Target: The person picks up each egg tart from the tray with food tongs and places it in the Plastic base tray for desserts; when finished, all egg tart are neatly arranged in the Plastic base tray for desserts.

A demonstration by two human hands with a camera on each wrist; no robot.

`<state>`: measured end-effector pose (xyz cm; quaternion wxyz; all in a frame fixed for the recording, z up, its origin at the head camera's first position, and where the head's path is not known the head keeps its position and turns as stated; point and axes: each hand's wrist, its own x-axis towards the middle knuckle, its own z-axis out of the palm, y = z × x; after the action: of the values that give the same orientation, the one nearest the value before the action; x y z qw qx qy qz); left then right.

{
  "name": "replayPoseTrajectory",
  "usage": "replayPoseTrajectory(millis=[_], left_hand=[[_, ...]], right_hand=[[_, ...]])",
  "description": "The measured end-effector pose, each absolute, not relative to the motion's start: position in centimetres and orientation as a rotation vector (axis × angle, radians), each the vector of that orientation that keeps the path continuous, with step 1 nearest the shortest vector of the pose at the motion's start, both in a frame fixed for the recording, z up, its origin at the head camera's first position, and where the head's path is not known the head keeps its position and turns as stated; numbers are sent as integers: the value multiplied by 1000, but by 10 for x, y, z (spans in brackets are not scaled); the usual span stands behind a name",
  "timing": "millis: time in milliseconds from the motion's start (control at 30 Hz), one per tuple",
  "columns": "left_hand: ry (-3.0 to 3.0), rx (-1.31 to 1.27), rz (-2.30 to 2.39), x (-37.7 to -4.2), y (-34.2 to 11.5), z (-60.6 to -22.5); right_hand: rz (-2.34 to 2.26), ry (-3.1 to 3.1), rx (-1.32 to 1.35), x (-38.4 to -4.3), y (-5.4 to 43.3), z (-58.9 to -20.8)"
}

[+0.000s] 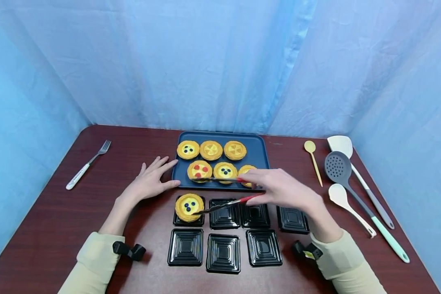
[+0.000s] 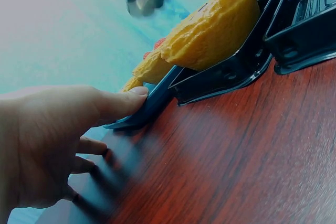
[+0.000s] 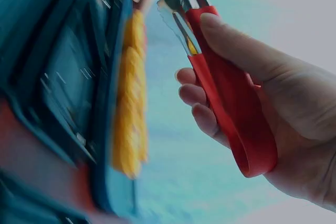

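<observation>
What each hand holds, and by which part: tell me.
The right hand holds tongs by the red handle. The left hand holds nothing, only touching the tray.

Bare table [image 1: 55, 237] gives passage at the head view's lower left, while the left hand [image 1: 148, 182] blocks the baking tray's left edge and a skimmer [image 1: 336, 166] and turner [image 1: 341, 145] crowd the right.

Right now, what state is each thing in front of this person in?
Left hand: spread, touching the tray
Right hand: holding tongs
Tongs: open
Tray: holding six tarts
Boxes: seven, one holding a tart
Fork: lying on the table
Spoon: lying down
Ladle: lying down
Skimmer: lying down
Spatula: lying down
Curtain: hanging
</observation>
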<state>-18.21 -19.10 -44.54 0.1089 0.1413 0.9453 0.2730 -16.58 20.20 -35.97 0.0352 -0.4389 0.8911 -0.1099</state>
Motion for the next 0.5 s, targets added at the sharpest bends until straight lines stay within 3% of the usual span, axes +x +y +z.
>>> replayPoseTrajectory(millis=[200,500], left_hand=[[2780,410,801,-183,-190,-446],[2787,410,795,-182,-191,-447]], right_hand=[[-488,2891,-1065,-173,257,-346],[-489,2991,-725,-180,330,-358]])
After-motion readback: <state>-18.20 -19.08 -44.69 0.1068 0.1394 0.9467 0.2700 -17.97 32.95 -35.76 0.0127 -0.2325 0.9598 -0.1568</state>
